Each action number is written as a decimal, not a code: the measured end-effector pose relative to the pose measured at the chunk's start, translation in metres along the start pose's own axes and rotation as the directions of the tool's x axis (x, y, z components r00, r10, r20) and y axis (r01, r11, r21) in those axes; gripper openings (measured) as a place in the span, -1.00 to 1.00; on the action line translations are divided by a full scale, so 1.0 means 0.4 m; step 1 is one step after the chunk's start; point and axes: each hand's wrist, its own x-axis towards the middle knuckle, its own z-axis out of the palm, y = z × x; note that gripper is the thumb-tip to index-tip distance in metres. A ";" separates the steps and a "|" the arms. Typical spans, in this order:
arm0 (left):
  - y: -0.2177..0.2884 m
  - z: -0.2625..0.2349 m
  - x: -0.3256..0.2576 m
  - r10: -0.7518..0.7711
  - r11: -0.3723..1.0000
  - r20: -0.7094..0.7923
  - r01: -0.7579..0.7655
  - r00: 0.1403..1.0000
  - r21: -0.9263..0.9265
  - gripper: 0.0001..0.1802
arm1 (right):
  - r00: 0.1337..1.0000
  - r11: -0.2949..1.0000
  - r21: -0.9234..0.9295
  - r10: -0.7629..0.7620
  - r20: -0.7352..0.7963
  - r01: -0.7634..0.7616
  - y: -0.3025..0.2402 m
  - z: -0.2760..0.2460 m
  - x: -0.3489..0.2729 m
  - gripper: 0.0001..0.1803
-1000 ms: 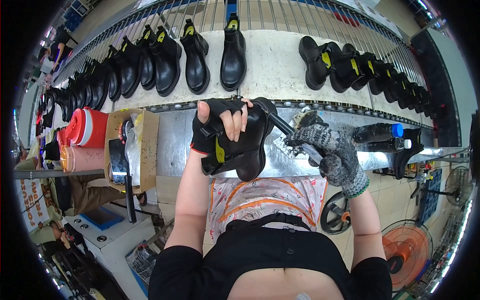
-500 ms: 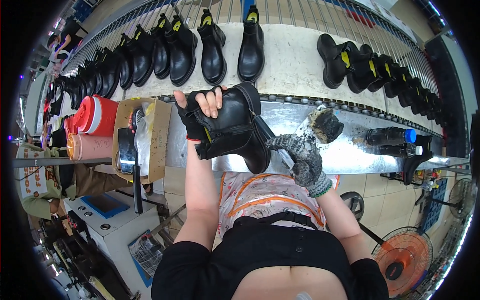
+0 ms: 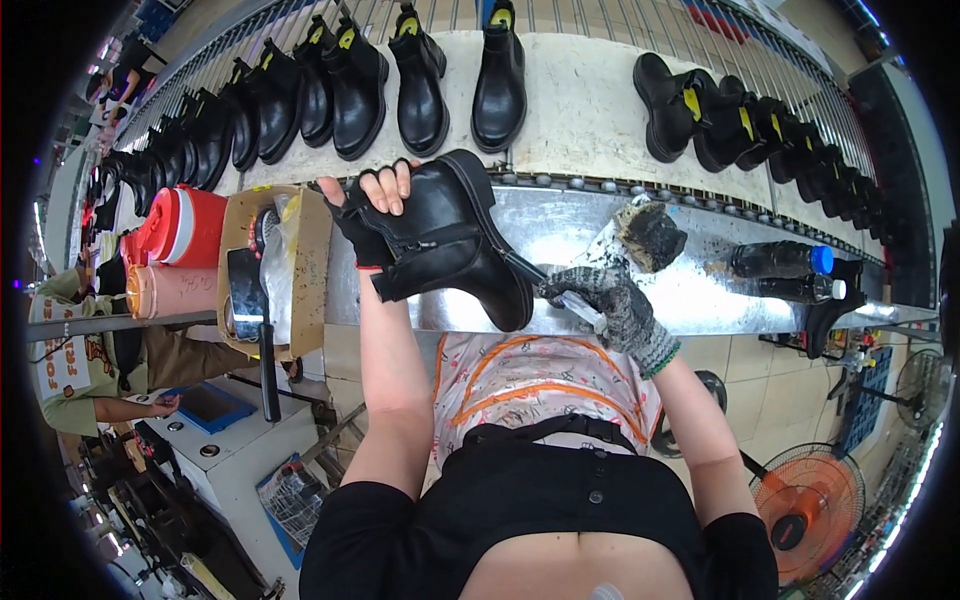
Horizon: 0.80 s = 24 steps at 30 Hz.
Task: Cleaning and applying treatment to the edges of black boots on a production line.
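Note:
My left hand (image 3: 378, 200), in a black fingerless glove, is closed on a black ankle boot (image 3: 450, 235) held above the metal bench. The boot lies tilted on its side, its toe toward me and its sole to the right; a side zipper shows. In a grey knitted glove with black stains, my right hand (image 3: 612, 305) grips a slim pen-like tool (image 3: 523, 268) with a dark front and a pale rear end. The tool's tip meets the sole edge near the middle of the boot; its exact kind is unclear.
Black boots (image 3: 415, 90) line the conveyor (image 3: 580, 110) beyond the bench. On the bench are a dark, crusted lump (image 3: 650, 235) and dark bottles (image 3: 780, 260). At left stand a cardboard box (image 3: 312, 260) and red jug (image 3: 190, 225); a fan (image 3: 805, 512) is lower right.
My left hand and the boot have shifted slightly left and up. The tool's tip has moved along the sole edge toward the toe, and my right hand has turned a little.

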 end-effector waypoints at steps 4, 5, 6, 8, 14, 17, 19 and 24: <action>0.009 -0.023 -0.001 -0.033 0.999 -0.002 0.033 0.999 0.030 -0.12 | 0.993 0.993 -0.031 0.112 0.036 -0.111 -0.012 -0.016 -0.026 -0.56; 0.007 -0.030 0.000 -0.036 0.999 -0.005 0.036 0.999 0.025 -0.12 | 0.992 0.993 -0.032 0.118 0.034 -0.117 -0.001 -0.016 -0.039 -0.56; 0.003 -0.037 -0.001 -0.039 0.999 0.001 0.039 0.999 0.027 -0.12 | 0.991 0.991 0.004 0.135 0.024 -0.135 0.020 -0.016 -0.056 -0.56; -0.003 -0.050 -0.001 -0.043 0.999 -0.007 0.043 0.999 0.017 -0.11 | 0.966 0.963 0.069 0.259 0.017 -0.260 0.011 -0.014 -0.070 -0.52; 0.010 -0.107 0.007 -0.073 0.989 -0.176 0.094 0.982 0.114 -0.08 | 0.937 0.888 0.344 0.345 -0.057 -0.306 0.060 0.003 -0.131 -0.44; -0.013 -0.109 0.026 -0.098 0.982 -0.269 0.137 0.958 0.131 -0.06 | 0.880 0.665 0.675 0.473 -0.047 -0.321 0.085 0.008 -0.146 -0.45; -0.040 -0.097 0.041 0.039 0.926 -0.493 0.154 0.869 0.345 -0.04 | 0.839 0.326 0.920 0.544 0.005 -0.217 0.110 0.011 -0.155 -0.42; -0.122 -0.143 0.012 0.398 0.560 -0.284 0.014 0.872 0.828 -0.41 | 0.804 0.295 0.939 0.594 -0.034 -0.178 0.221 0.032 -0.170 -0.16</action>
